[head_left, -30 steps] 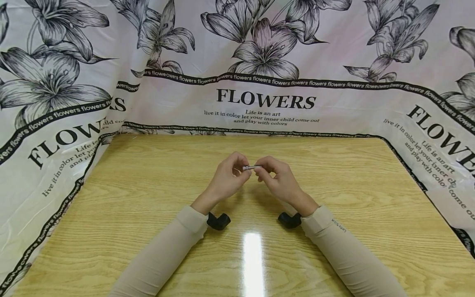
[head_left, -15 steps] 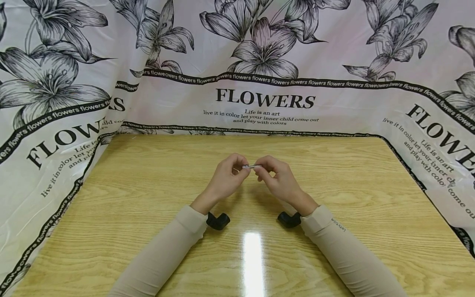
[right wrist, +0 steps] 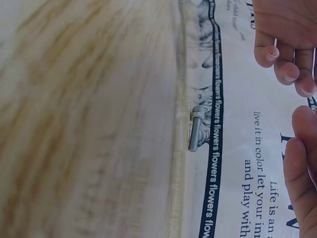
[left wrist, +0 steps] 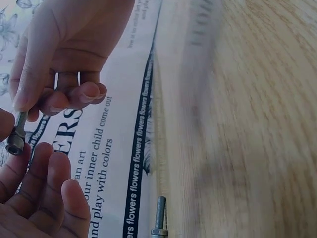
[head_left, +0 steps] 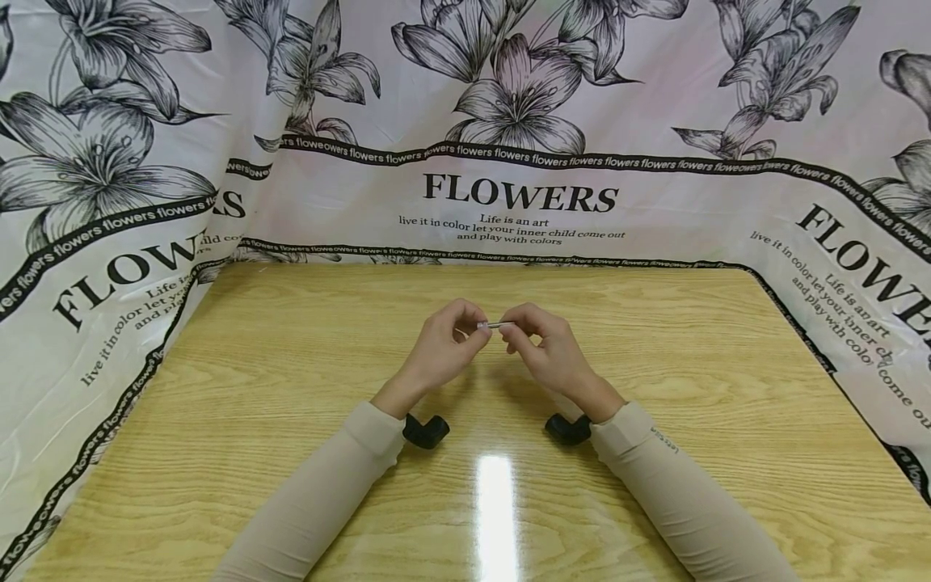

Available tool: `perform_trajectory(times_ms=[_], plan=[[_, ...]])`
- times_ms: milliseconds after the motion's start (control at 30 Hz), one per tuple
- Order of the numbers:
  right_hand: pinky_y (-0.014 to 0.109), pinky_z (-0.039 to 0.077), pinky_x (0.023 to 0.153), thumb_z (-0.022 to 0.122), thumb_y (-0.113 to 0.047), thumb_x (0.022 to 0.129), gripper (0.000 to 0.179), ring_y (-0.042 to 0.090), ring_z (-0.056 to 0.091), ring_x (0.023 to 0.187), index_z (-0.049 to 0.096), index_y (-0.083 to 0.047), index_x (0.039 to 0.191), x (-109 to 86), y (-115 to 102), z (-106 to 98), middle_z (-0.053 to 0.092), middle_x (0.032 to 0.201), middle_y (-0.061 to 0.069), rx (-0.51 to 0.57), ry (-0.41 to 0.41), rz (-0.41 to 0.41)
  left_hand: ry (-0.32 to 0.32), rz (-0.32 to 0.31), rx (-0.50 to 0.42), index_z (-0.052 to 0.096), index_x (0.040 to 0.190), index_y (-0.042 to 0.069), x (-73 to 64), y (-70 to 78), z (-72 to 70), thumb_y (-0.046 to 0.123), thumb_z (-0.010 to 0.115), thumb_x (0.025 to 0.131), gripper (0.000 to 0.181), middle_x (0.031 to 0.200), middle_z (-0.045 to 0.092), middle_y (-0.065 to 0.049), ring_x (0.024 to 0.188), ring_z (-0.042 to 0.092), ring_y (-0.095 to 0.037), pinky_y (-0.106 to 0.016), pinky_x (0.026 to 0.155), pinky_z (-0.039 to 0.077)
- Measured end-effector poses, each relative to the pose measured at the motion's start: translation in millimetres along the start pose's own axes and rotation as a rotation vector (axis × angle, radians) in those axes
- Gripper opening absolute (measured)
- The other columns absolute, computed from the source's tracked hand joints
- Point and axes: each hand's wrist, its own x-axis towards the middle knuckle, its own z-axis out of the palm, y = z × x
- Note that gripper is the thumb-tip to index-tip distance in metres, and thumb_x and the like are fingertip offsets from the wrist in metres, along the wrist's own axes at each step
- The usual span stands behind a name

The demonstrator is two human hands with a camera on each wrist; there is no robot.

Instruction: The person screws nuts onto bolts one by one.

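A small metal bolt point(head_left: 498, 325) is held level between both hands, above the table. My left hand point(head_left: 445, 343) pinches its head end between thumb and forefinger; the socket in the bolt head point(left wrist: 16, 145) faces the left wrist camera. At the other end, my right hand point(head_left: 547, 349) pinches the shank, and its tip is hidden by the fingers. In the right wrist view, both hands show only partly at the right side. Both wrist views also show a bolt with a nut point(right wrist: 196, 128) lower down, apart from the fingers; the head view does not show it separately.
The wood-grain table point(head_left: 327, 339) spreads under both forearms. A flower-printed curtain point(head_left: 524, 202) borders its back and sides. Black wrist-mounted pieces point(head_left: 427, 432) stick out by each cuff. A bright light reflection point(head_left: 497, 517) lies on the table's near part.
Both hands stay in nearly the same place. The bolt's head end has risen slightly, so the bolt lies more level, with both hands still pinching it.
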Motion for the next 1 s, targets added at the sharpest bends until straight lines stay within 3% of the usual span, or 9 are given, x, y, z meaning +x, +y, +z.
perform_trajectory(times_ms=[533, 833, 1000], plan=[[0.031, 0.049, 0.060, 0.056, 0.005, 0.094, 0.007, 0.034, 0.060, 0.066, 0.060, 0.003, 0.099, -0.2, 4, -1, 0.063, 0.075, 0.008, 0.004, -0.013, 0.057, -0.007, 0.008, 0.008, 0.061, 0.099, 0.009, 1.4, -0.5, -3.4, 0.016, 0.059, 0.095, 0.008, 0.094, 0.063, -0.001, 0.086, 0.059, -0.013, -0.032, 0.073, 0.049], [0.035, 0.049, 0.059, 0.057, 0.001, 0.094, 0.007, 0.034, 0.061, 0.068, 0.061, 0.003, 0.100, 0.6, 0, -3, 0.063, 0.077, 0.008, 0.020, -0.027, 0.119, 0.001, -0.011, 0.037, 0.061, 0.099, 0.010, 1.9, -1.1, -3.6, 0.016, 0.060, 0.095, 0.007, 0.093, 0.063, 0.001, 0.086, 0.058, -0.012, -0.032, 0.074, 0.049], [0.034, 0.046, 0.057, 0.057, -0.001, 0.095, 0.009, 0.035, 0.062, 0.069, 0.062, 0.001, 0.102, 0.3, 12, -1, 0.062, 0.078, 0.007, 0.027, -0.048, 0.161, -0.001, -0.007, 0.050, 0.061, 0.099, 0.012, 2.2, -4.7, -3.8, 0.017, 0.061, 0.095, 0.007, 0.093, 0.062, 0.002, 0.085, 0.058, -0.012, -0.033, 0.073, 0.049]])
